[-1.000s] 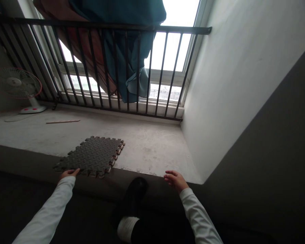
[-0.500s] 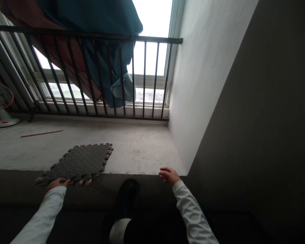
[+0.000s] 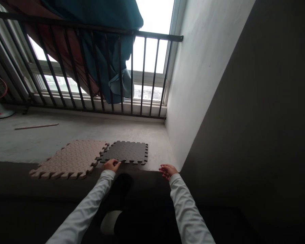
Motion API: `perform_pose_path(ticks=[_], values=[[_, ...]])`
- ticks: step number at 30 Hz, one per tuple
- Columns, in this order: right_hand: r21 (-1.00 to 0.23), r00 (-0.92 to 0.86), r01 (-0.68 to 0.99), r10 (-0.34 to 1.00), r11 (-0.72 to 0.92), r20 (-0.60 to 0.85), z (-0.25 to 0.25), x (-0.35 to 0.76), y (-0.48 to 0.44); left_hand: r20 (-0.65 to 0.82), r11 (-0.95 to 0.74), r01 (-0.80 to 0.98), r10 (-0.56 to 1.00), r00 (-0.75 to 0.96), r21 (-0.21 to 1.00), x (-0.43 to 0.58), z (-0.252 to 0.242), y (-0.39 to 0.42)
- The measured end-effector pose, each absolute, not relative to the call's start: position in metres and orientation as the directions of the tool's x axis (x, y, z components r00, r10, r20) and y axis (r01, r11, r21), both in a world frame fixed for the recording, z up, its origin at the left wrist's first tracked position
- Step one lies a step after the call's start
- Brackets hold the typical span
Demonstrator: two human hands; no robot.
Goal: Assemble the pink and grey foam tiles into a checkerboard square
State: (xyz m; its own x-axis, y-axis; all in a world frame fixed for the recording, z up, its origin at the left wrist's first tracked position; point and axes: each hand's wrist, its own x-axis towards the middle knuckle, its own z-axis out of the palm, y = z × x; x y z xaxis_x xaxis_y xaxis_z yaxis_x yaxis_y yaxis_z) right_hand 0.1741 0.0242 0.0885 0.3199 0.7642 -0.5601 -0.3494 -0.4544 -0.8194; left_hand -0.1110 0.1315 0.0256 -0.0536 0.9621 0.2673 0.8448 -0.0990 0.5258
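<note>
My left hand (image 3: pixel 112 165) has pulled the dark mat (image 3: pixel 127 152) off the tan mat (image 3: pixel 71 158), which now lies at its nine o'clock. I'm pinching the dark mat's near edge, right hand (image 3: pixel 167 170) spread and empty.

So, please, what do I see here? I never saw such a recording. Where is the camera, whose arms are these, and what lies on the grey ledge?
There is no machine: a person wears one camera on the head, looking forward and down, so both white-sleeved arms are that person's own. The left hand rests on the near edge of a dark grey foam puzzle tile; whether it grips, I cannot tell. The right hand is open, holds nothing, and hovers by the front edge of the grey concrete ledge. Just left of the dark tile lies a beige foam puzzle tile. Farther back are a thin wooden stick and a black metal railing with teal cloth behind it.
</note>
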Motion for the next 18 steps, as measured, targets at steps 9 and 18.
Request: perform_pose_path(ticks=[9, 18], values=[[-0.782, 0.378, -0.396, 0.690, -0.481, -0.617, 0.078, 0.182, 0.016, 0.017, -0.124, 0.826, 0.990, 0.137, 0.549, 0.030, -0.003, 0.090], [-0.788, 0.412, -0.380, 0.674, -0.484, -0.613, 0.060, 0.188, 0.023, -0.044, -0.092, 0.859, 0.990, 0.132, 0.503, 0.072, -0.006, 0.071]])
